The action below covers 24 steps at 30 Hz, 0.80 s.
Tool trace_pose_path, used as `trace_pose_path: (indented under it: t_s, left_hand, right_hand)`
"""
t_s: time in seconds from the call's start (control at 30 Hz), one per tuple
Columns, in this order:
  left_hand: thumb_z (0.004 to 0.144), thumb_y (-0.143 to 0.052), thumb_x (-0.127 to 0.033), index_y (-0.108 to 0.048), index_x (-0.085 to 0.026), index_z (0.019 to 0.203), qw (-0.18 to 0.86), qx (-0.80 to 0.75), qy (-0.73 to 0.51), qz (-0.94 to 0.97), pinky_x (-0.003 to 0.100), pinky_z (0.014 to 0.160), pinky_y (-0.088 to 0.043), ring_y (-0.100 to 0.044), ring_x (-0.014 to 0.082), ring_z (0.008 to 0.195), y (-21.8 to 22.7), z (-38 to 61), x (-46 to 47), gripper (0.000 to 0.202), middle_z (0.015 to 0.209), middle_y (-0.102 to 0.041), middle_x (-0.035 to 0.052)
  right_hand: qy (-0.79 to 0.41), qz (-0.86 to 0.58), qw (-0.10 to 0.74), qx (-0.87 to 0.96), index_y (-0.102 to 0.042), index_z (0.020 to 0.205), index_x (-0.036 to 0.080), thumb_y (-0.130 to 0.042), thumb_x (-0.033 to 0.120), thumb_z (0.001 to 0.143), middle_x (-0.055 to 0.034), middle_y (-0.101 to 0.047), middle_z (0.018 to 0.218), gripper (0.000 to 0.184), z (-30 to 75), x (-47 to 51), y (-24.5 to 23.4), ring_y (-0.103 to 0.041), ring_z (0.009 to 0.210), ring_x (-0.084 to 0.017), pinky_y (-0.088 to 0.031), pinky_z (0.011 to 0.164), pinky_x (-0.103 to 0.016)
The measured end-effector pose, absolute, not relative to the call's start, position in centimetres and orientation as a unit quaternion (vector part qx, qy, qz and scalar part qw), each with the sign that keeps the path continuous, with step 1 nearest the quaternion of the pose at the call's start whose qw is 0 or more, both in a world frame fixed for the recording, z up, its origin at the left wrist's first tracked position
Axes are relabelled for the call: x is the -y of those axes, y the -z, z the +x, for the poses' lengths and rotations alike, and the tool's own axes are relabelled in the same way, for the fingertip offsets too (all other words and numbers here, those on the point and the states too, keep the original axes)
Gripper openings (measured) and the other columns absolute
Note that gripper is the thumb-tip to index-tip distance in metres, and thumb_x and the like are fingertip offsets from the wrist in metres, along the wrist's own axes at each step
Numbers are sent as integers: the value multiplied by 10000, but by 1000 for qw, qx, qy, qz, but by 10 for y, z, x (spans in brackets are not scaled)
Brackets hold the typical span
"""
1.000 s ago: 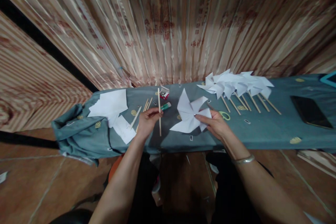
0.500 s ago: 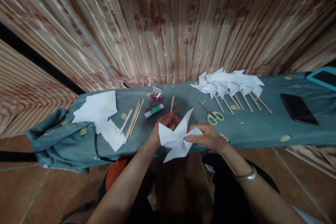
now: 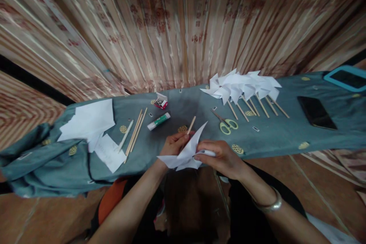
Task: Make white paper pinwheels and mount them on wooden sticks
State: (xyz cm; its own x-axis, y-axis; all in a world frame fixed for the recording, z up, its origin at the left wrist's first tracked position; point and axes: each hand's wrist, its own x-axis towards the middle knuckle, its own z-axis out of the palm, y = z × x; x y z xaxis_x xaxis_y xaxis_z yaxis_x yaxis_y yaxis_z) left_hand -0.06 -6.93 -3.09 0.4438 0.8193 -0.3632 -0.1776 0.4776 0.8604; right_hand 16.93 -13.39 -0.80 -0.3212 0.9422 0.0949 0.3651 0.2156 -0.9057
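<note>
A white paper pinwheel (image 3: 187, 154) is tilted between my two hands above the table's front edge. My left hand (image 3: 174, 145) is closed around a thin wooden stick (image 3: 191, 124), whose upper end sticks out past the fingers behind the paper. With thumb and fingers pinched at the pinwheel's middle, my right hand (image 3: 220, 156) grips the folded paper. Whether stick and paper are joined is hidden by the blades. Green-handled scissors (image 3: 225, 124) lie just beyond my right hand. A glue stick (image 3: 159, 121) rests beyond my left hand.
Several finished pinwheels (image 3: 246, 87) on sticks overlap at the back right. A phone (image 3: 317, 112) and a blue-framed tablet (image 3: 349, 78) lie farther right. Leftward are loose sticks (image 3: 137, 131), a white pen (image 3: 126, 135), paper sheets (image 3: 94, 118) and a small open box of pins (image 3: 161, 103).
The pinwheel has tipped from facing me to a more edge-on angle. My left hand now grips the stick close behind the paper, and the stick leans right. The view has shifted slightly.
</note>
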Motion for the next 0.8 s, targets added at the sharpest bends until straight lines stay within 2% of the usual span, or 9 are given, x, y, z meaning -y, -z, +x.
trace_pose_path:
  t_s: [0.13, 0.33, 0.53, 0.67, 0.8]
  left_hand:
    - [536, -845, -474, -775, -130, 813, 751, -397, -320, 419, 210, 498, -302, -445, 78, 539, 27, -3, 76, 446, 656, -615, -1]
    - [681, -734, -567, -778, -131, 933, 724, -392, -322, 468, 221, 492, -263, -381, 75, 526, 29, -10, 83, 506, 636, -537, -5]
    - [716, -747, -482, -792, -181, 910, 667, -388, -347, 533, 233, 590, -369, -499, 127, 679, 18, -19, 85, 361, 761, -587, 36]
    - [727, -750, -437, -797, -212, 882, 664, -388, -352, 533, 234, 598, -387, -513, 130, 699, 15, -24, 88, 277, 823, -599, 50]
    - [750, -739, -410, -798, -223, 885, 664, -380, -347, 542, 238, 610, -386, -513, 134, 709, 13, -27, 91, 238, 812, -600, 49]
  right_hand:
    - [-337, -456, 353, 744, -683, 862, 191, -604, 296, 913, -18, -690, 840, 141, 170, 136, 7, -632, 813, -146, -454, 748, -251]
    - [-199, -444, 337, 806, -651, 889, 183, -516, 280, 963, -32, -706, 855, 182, 168, 139, 8, -640, 828, -162, -473, 763, -295]
    - [-76, -431, 385, 813, -624, 954, 181, -527, 176, 941, -48, -716, 886, 98, 163, 144, 7, -646, 845, -168, -503, 777, -316]
    - [-19, -413, 408, 814, -610, 979, 168, -484, 111, 926, -79, -723, 905, 148, 160, 148, 0, -653, 857, -183, -520, 761, -324]
    - [7, -419, 409, 811, -617, 949, 182, -435, 104, 924, -73, -721, 873, 200, 159, 152, -10, -661, 825, -188, -522, 730, -325]
